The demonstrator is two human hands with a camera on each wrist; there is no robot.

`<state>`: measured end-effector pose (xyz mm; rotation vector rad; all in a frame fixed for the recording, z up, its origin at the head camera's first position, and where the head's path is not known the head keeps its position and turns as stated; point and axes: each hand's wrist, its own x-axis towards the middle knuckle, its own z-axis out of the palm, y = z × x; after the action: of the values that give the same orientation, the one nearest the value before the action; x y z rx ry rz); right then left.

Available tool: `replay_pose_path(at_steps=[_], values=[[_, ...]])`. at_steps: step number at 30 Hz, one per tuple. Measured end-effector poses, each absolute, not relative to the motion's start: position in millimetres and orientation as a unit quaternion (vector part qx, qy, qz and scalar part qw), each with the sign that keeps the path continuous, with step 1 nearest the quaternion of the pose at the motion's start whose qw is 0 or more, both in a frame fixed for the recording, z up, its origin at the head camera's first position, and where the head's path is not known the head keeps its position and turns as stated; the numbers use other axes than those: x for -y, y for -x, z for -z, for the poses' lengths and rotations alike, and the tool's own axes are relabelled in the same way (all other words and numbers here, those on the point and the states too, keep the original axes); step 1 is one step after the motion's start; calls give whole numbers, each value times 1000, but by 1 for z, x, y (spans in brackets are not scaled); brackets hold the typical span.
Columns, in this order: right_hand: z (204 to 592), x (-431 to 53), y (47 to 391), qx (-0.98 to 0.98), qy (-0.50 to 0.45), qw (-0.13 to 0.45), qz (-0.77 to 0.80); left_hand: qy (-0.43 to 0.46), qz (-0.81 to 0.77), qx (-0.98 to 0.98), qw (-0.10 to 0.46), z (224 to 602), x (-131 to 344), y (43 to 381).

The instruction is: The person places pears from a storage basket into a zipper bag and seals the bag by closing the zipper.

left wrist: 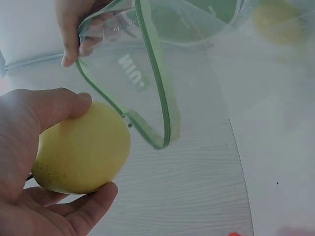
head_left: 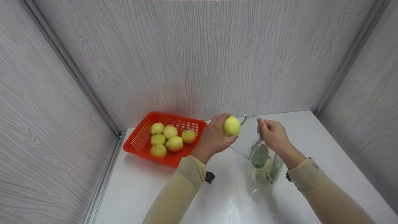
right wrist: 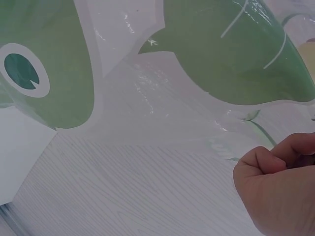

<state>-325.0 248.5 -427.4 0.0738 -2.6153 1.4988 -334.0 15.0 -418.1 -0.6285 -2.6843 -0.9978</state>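
Note:
My left hand (head_left: pixel 216 135) grips a yellow-green apple (head_left: pixel 231 126), fingers and thumb curled round it, just left of the open mouth of a clear plastic bag (head_left: pixel 259 155). The bag has a green-edged rim (left wrist: pixel 158 83) and green printed shapes. Its rim is pinched in my right hand (head_left: pixel 275 135), which keeps the bag hanging above the table. Through the bag's film a yellow fruit (left wrist: pixel 278 22) shows blurred in the left wrist view. The right wrist view has the bag's green print (right wrist: pixel 231 54) up close, with my right hand's curled fingers at the lower right.
A red plastic basket (head_left: pixel 132 146) holding several yellow-green apples (head_left: pixel 174 143) stands on the white table (head_left: pixel 140 186) at the left. Grey wood-grain panels (head_left: pixel 199 62) enclose the table at the back and both sides.

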Motion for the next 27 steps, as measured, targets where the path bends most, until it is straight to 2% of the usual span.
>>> replay_pose_path(at_steps=[15,27], values=[[425,-243,323,865,-37,78,-494,216,282,934,38,434,-57,330],[428,-246,322,867,-48,88,-489,218,287,933,-6,452,-66,334]])
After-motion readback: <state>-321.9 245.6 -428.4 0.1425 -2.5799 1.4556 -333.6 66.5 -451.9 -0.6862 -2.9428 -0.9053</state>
